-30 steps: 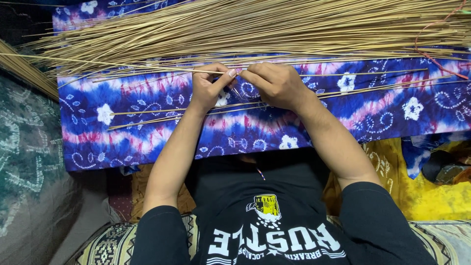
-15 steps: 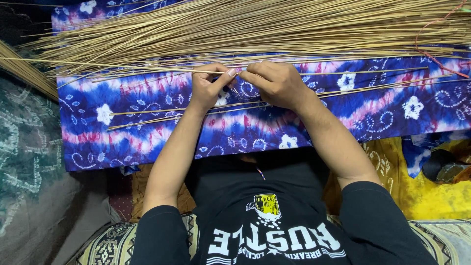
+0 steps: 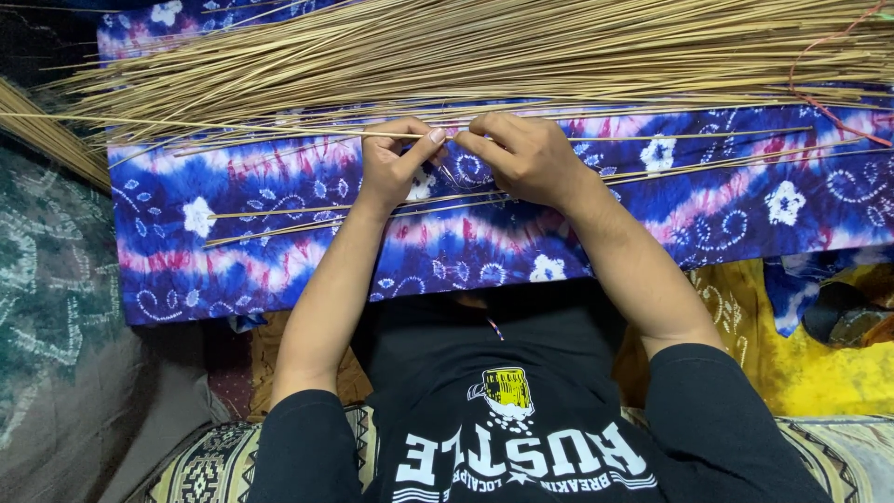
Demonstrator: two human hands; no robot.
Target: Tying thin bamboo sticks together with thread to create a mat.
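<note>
On the blue, pink and white patterned cloth (image 3: 279, 251) spread over the lap, the left hand (image 3: 396, 168) pinches a single thin straw-coloured stick (image 3: 233, 129) between thumb and fingertips, and the right hand (image 3: 526, 158) pinches the same stick just beside it. Above lies the big pile of pale dry sticks (image 3: 521, 51). Too hard a bend would probably snap the brittle stick.
</note>
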